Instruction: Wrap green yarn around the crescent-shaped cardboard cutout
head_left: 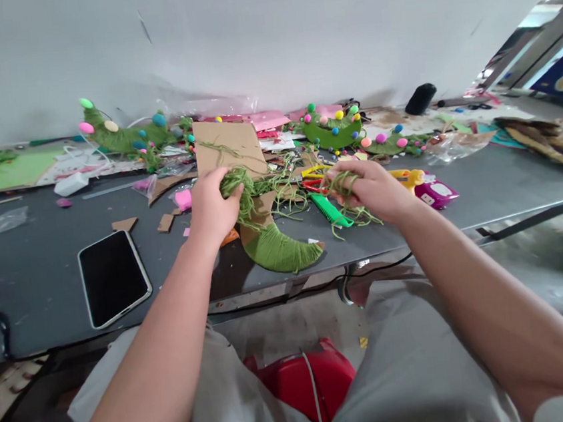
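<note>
My left hand (218,204) is closed around a bundle of green yarn (244,198). Fingers curled, my right hand (367,188) grips more of the green yarn, with loose strands hanging below it. Between the hands lies a cardboard crescent (284,244), its lower part wrapped in green yarn and its upper part bare cardboard. A green comb (330,210) rests just left of my right hand. Red-handled scissors (313,185) lie partly under yarn behind the comb. A cardboard sheet (227,146) stands tilted behind my left hand.
A phone (115,277) lies at the left on the grey table (30,264). Finished-looking green crescents with coloured pompoms (122,134) stand along the wall. A purple packet (434,193) and a yellow tool (411,178) sit beyond my right hand. A red stool (304,383) is below the table.
</note>
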A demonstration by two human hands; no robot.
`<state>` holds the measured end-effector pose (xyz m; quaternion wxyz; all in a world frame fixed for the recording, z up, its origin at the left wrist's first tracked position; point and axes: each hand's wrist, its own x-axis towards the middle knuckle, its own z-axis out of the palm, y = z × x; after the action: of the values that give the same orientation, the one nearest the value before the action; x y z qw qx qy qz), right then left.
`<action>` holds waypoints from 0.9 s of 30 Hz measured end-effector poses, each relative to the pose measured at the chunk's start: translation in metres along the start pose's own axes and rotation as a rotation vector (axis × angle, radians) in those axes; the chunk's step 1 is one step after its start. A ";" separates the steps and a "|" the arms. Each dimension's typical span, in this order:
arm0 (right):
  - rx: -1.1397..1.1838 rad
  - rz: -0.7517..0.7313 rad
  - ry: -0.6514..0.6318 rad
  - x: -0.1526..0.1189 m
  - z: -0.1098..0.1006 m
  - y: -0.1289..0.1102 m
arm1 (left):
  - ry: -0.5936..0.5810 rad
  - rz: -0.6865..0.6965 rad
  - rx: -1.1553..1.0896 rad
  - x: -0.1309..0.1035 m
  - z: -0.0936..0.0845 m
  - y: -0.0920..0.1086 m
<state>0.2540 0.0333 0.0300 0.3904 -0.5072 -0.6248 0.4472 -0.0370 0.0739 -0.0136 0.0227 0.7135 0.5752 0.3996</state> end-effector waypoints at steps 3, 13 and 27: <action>-0.033 -0.053 -0.054 0.000 0.006 0.000 | 0.079 -0.020 -0.040 0.003 -0.006 0.000; 0.152 -0.164 0.192 0.052 -0.010 -0.063 | 0.739 0.016 -0.193 0.022 -0.047 -0.019; 0.285 -0.262 0.299 0.063 -0.019 -0.191 | 0.676 -0.031 -0.322 0.019 -0.041 -0.012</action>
<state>0.2063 0.0818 0.2204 0.6008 -0.4223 -0.5511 0.3964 -0.0703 0.0768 0.0186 -0.0507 0.5195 0.4909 0.6975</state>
